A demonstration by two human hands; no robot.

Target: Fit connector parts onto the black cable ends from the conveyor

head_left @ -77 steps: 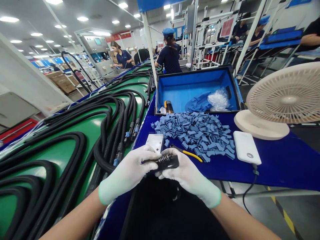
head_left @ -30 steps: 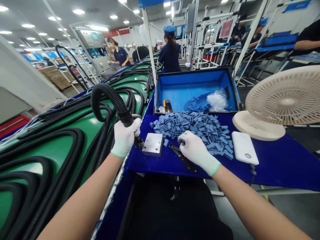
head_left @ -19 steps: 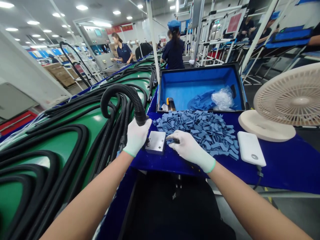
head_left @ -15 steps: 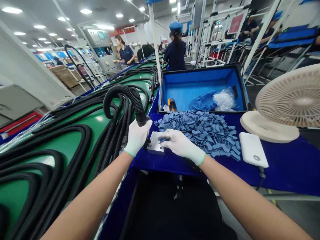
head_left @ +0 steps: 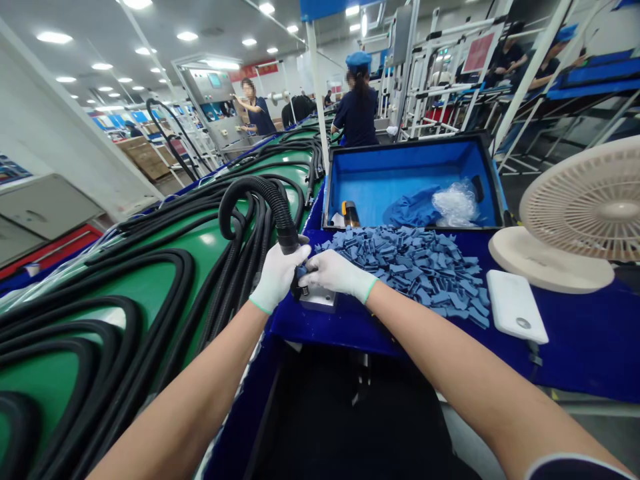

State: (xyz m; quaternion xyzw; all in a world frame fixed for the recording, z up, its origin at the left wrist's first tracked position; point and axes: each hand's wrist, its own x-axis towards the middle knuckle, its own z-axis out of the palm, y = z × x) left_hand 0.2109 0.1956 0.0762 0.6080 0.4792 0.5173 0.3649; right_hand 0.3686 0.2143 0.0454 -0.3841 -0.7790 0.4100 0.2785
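My left hand (head_left: 276,275), in a white glove, is wrapped round the end of a black corrugated cable (head_left: 265,200) that loops up from the green belt. Its connector end (head_left: 299,291) points down over a small metal block (head_left: 320,300). My right hand (head_left: 334,273), gloved too, is closed on a small blue piece (head_left: 301,272) and presses it against the connector beside my left thumb. Just to the right lies a heap of the same blue pieces (head_left: 415,263) on the dark blue tabletop (head_left: 575,347).
Several black cable bundles (head_left: 125,307) lie along the green conveyor (head_left: 135,287) on the left. Behind the heap stands an open blue box (head_left: 380,173) with a cloth and plastic bag. A white power bank (head_left: 515,307) and fan (head_left: 580,213) sit right. People work farther back.
My left hand lifted the cable end from the belt and brought it over the metal block. My right hand took a blue piece from the heap and moved left to the connector.
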